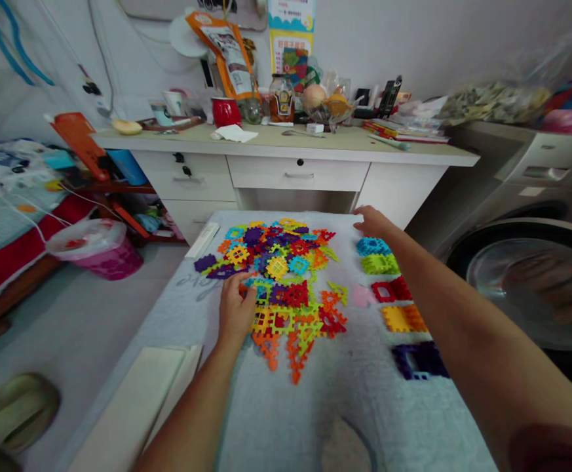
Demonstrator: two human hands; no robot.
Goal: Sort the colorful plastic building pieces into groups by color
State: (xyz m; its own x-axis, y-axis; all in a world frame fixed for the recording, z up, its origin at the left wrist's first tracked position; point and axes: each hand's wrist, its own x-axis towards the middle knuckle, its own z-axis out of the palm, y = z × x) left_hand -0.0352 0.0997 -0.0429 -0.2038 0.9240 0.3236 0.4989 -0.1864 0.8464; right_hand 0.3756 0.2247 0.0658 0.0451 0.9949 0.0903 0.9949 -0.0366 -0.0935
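At the left side of a mixed pile of plastic interlocking tiles (pixel 277 267) is my left hand (pixel 236 307). Its thumb and index finger are apart and touch tiles at the pile's edge; the other fingers are mostly hidden. My right hand (pixel 373 221) reaches to the table's far right edge, just beyond a blue tile stack (pixel 373 246). Its fingers are partly bent and apart, with nothing visible in them. Nearer along that side stand a lime green stack (pixel 381 265), red tiles (pixel 391 290), yellow-orange tiles (pixel 403 318) and dark purple tiles (pixel 419 360), partly behind my right forearm.
A grey cloth covers the table (pixel 359 406). White boxes (pixel 135 400) lie at its near left, and a slim white box (pixel 202 241) at the far left. Beyond stands a white desk (pixel 298 174). A washing machine (pixel 536 262) is on the right, a pink bin (pixel 101 259) on the left.
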